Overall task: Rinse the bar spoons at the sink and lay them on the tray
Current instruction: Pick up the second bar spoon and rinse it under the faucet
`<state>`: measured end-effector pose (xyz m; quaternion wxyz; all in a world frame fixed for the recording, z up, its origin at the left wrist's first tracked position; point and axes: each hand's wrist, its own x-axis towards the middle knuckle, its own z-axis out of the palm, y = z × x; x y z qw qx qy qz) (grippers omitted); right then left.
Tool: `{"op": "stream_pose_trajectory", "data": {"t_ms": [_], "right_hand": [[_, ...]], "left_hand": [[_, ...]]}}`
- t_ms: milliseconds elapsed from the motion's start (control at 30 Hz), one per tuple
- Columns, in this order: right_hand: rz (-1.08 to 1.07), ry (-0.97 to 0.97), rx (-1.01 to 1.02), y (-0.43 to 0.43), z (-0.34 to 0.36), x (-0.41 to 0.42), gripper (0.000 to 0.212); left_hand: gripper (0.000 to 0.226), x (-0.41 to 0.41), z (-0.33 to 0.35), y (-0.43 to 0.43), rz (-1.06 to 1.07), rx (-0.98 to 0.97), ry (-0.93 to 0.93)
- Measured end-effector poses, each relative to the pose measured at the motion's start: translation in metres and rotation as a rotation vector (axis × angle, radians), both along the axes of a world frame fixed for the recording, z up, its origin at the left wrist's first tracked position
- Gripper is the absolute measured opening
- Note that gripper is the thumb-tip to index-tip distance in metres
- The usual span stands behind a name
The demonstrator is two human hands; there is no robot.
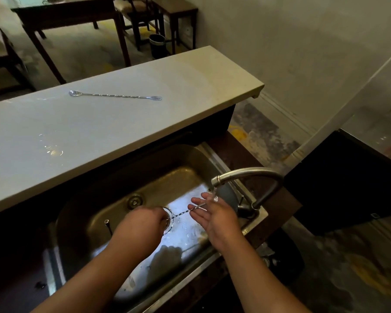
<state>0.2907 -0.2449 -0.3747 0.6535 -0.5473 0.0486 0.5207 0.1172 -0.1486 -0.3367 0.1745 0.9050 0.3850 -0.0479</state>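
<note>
You are standing at the sink (pixel 93 213), working one bar spoon (pixel 185 212) under the tap (pixel 246 175). Your left hand (pixel 142 224) is clenching around the near end of the twisted stem, over the drain (pixel 167 220), so the spoon is lying roughly level and reaching out toward the spout. Your right hand (pixel 215 214) is spread, fingers loose and palm cupped, with the stem's far end running across the fingers; it is touching or just under the spoon's tip, not gripping it, and I cannot tell which end that is. A thin stream of water (pixel 214 193) is falling from the spout onto those fingers, which is likely why you are holding the tip there: the open palm is rubbing and catching the flow while the other hand is steadying. Inside the basin, water is sheeting over the floor near the drain; a small upright post (pixel 106 222) is standing at the left, and a grey rounded object (pixel 228 195) is sitting below the spout. A second bar spoon (pixel 115 96) is lying flat on the raised counter (pixel 190 86), well apart from the sink, beside some droplets (pixel 52 150). No tray is showing, so laying down is not yet started.
</note>
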Motion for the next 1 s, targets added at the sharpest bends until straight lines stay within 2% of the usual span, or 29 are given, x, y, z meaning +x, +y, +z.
{"op": "stream_pose_trajectory", "data": {"t_ms": [133,233,567,633,700,767,800,867,1000], "right_hand": [[-0.02,0.009,-0.014,0.0,0.001,-0.003,0.03],[-0.017,0.008,-0.006,-0.001,0.004,-0.004,0.025],[-0.01,0.012,-0.054,-0.004,0.006,-0.005,0.028],[0.029,-0.016,-0.074,-0.004,0.006,-0.004,0.02],[0.133,-0.064,-0.107,0.001,0.012,-0.007,0.028],[0.236,-0.214,-0.158,0.012,0.02,-0.014,0.038],[0.303,-0.366,-0.225,0.02,0.027,-0.018,0.046],[0.404,-0.791,-0.347,0.037,0.045,-0.03,0.056],[0.449,-1.518,-0.047,0.077,0.081,-0.062,0.054]], "left_hand": [[0.021,-0.004,-0.003,0.002,0.0,0.016,-0.022],[0.021,-0.004,-0.005,0.0,-0.014,0.021,-0.036],[0.021,-0.005,-0.007,-0.004,-0.001,-0.022,0.009],[0.022,-0.006,-0.008,-0.005,0.005,-0.047,0.03],[0.022,-0.009,-0.01,-0.005,0.012,-0.073,0.054],[0.023,-0.017,-0.013,-0.004,0.047,-0.09,0.055],[0.022,-0.023,-0.015,-0.003,0.084,-0.098,0.042],[0.018,-0.038,-0.021,-0.001,0.196,-0.13,0.01],[0.018,-0.075,-0.041,0.003,0.482,-0.236,0.0]]}}
